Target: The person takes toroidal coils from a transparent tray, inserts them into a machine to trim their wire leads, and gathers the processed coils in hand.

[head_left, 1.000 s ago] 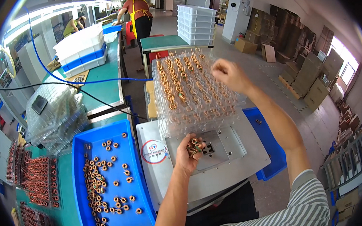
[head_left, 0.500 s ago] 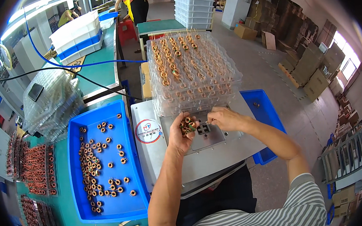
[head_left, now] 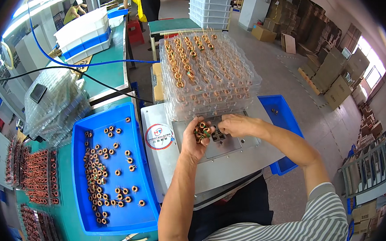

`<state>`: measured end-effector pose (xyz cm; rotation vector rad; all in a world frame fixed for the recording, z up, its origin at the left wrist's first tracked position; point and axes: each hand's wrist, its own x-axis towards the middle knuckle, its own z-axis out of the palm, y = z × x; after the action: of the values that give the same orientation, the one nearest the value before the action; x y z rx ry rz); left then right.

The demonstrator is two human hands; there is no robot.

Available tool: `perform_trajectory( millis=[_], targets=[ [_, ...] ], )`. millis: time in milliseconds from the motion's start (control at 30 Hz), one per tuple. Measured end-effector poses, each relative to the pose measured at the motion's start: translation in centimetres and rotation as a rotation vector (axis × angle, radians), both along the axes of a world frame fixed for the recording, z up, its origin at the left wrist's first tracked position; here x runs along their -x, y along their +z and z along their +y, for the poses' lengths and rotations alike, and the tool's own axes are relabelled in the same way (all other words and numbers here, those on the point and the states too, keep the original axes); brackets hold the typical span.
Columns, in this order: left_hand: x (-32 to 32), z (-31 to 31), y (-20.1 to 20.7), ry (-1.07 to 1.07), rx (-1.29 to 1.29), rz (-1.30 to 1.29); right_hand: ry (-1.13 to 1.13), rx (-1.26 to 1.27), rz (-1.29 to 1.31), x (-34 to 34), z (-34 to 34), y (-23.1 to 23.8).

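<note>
My left hand point(head_left: 192, 144) is cupped, palm up, around several copper-wound toroid coils point(head_left: 201, 129), some with green on them. Just to its right, the fingers of my right hand point(head_left: 234, 125) are pinched together over a dark slotted fixture point(head_left: 219, 135) in the metal machine top point(head_left: 197, 176). Whatever sits between those fingertips is too small and too covered to make out. Behind both hands rises a stack of clear plastic trays point(head_left: 239, 79); rows of copper coils point(head_left: 179, 83) with upright leads fill part of the top one.
At left stands a blue tray point(head_left: 150, 204) of loose coils, with pliers point(head_left: 133, 239) before it. Another blue bin point(head_left: 288, 134) is at right. Bagged clear trays point(head_left: 55, 107) and racks of coils point(head_left: 40, 178) occupy the green bench. A person point(head_left: 145, 5) bends far back.
The right hand's fingertips have shifted slightly left over the slotted fixture. My left hand keeps its coils beside it. The whole view has moved a little.
</note>
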<state>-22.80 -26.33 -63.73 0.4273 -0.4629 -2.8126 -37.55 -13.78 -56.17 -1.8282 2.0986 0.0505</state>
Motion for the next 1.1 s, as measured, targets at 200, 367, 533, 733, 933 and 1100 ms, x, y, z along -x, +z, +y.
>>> perform_trajectory(
  millis=[200,367,533,733,933,1100],
  targets=[
    [0.0,0.0,0.1,0.004,-0.008,-0.01,-0.043,0.164,-0.106,0.3,-0.6,0.0],
    [0.0,0.1,0.3,0.003,0.0,-0.008,0.077,0.188,-0.094,0.7,-0.7,-0.4],
    [-0.3,0.0,0.3,0.007,-0.002,-0.012,0.086,0.238,-0.079,-0.2,-0.9,-2.9],
    [-0.5,-0.3,0.2,0.001,0.014,-0.013,0.052,0.253,-0.034,-2.4,-0.8,-3.3],
    [-0.5,-0.5,-0.1,0.016,0.001,-0.008,0.075,0.473,0.017,-2.2,-0.1,-5.5],
    [-0.3,-0.3,0.1,0.006,0.003,-0.039,0.042,0.437,0.061,-2.4,0.3,-5.1]
  ],
)
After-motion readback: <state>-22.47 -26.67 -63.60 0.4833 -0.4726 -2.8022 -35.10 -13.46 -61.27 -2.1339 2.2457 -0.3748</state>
